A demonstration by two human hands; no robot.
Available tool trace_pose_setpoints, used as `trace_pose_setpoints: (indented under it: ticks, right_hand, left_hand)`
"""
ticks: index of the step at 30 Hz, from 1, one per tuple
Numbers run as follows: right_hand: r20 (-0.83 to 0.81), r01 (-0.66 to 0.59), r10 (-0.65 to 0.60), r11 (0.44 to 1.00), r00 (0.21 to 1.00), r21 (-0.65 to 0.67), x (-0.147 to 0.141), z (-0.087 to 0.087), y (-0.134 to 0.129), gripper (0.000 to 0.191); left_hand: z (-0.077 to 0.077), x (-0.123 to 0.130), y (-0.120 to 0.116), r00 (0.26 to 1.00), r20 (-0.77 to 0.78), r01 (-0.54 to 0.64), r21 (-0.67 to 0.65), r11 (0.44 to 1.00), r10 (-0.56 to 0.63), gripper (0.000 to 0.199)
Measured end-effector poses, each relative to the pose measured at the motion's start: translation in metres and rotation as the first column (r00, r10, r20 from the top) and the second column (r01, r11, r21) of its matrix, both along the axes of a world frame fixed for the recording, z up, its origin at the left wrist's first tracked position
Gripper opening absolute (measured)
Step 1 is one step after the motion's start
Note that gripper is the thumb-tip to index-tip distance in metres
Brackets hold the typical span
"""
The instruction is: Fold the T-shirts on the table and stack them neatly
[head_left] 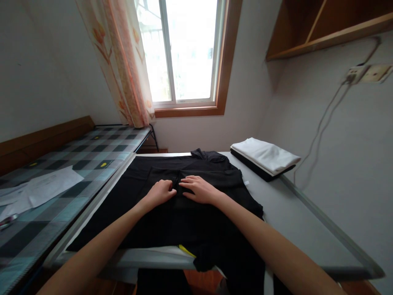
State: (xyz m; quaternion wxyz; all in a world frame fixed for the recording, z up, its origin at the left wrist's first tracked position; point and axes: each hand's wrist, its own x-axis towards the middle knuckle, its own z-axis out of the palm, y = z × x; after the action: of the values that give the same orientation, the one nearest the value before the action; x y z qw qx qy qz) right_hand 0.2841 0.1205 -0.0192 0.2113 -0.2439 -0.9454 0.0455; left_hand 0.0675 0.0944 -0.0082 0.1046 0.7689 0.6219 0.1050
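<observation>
A black garment lies spread over the white table, with a sleeve hanging past the front edge. Near its middle, my left hand has its fingers curled on the dark cloth; whether a fold is pinched there is hard to see. Just to the right, my right hand rests on the same cloth with its fingers spread. A small gap separates the two hands. A small white tag shows at the garment's right side.
Folded white cloth lies on black cloth at the table's back right. A checkered bed with papers is on the left. Beyond are a curtain and window. A shelf and cable are at the right wall.
</observation>
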Motion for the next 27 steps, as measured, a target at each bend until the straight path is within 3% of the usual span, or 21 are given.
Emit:
trace_pose_setpoints:
  ticks: [7,12,15,17,19,21,23,27]
  right_hand:
    - [-0.13,0.013,-0.035,0.986,0.991,-0.164,-0.015,-0.017,0.002,0.029]
    - [-0.353,0.025,-0.167,0.927,0.92,-0.375,-0.013,-0.023,0.002,0.029]
    - [-0.282,0.039,-0.131,0.95,0.95,-0.311,-0.013,-0.021,-0.003,0.03]
    - [-0.175,0.073,-0.113,0.973,0.978,-0.219,-0.015,-0.02,-0.007,0.032]
    - [-0.113,0.114,-0.134,0.979,0.985,-0.168,-0.017,-0.021,-0.01,0.033]
    - [-0.105,0.137,-0.155,0.978,0.982,-0.157,-0.019,-0.022,-0.011,0.033]
    - [-0.111,0.148,-0.166,0.977,0.98,-0.153,-0.02,-0.024,-0.011,0.032]
    - [-0.109,0.154,-0.17,0.978,0.979,-0.144,-0.02,-0.025,-0.011,0.03]
  left_hand:
    - [-0.01,0.004,0.01,0.962,0.269,-0.049,0.034,0.998,0.038,0.02]
    - [-0.01,0.009,0.006,0.954,0.285,0.092,0.007,0.996,-0.09,0.024]
    - [-0.003,-0.01,0.015,0.914,0.371,0.192,-0.043,0.981,-0.162,0.033]
    - [0.003,-0.033,0.027,0.908,0.391,0.145,0.041,0.989,-0.15,0.032]
    - [0.006,-0.057,0.042,0.925,0.373,-0.005,0.194,0.981,-0.069,0.03]
    - [0.008,-0.078,0.058,0.921,0.386,-0.144,0.221,0.965,0.049,0.03]
    - [0.007,-0.093,0.07,0.88,0.451,-0.208,0.081,0.975,0.15,0.035]
    - [0.005,-0.103,0.077,0.79,0.565,-0.116,-0.246,0.962,0.24,0.049]
